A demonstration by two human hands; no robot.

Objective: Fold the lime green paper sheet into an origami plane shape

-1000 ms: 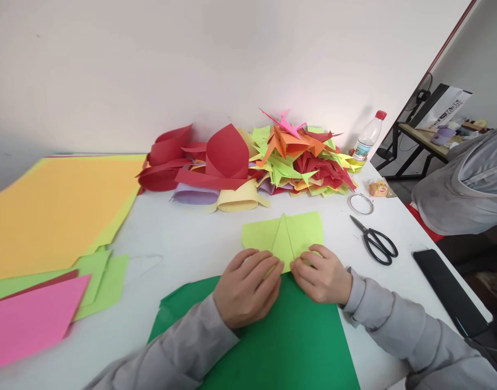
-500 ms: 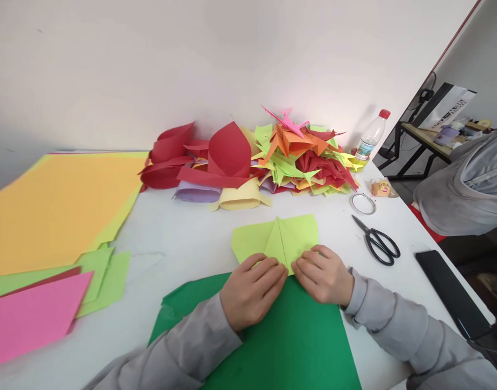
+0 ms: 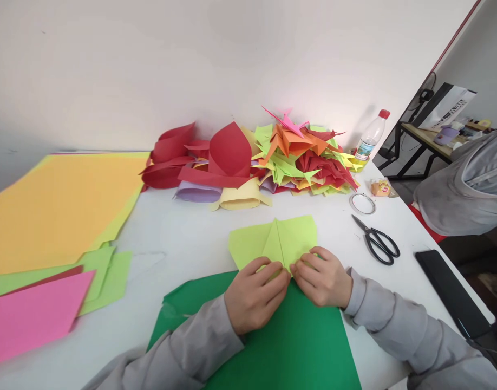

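Lime-green folded paper: on white table, ahead of wearer; triangular flap with a centre crease, wide wings either side; lower tip overlaps top edge of dark green sheet.
Left hand: closed, fingers pinching lower end of the lime paper, left of the crease.
Right hand: closed, pinching same lower end from the right; fingertips of both nearly meet.
Dark green paper sheet: flat under both hands; left grey sleeve crosses it.
Loose sheets: large orange-yellow sheet at left, over lime ones; bright pink sheet nearer wearer.
Back of table: curled red paper shapes beside a mixed heap of pointed folded paper pieces; clear bottle with red cap upright just right of heap.
Right side: clear tape ring, then black-handled scissors, blades slightly crossed at tip, hard to tell if shut; flat black object near table edge.
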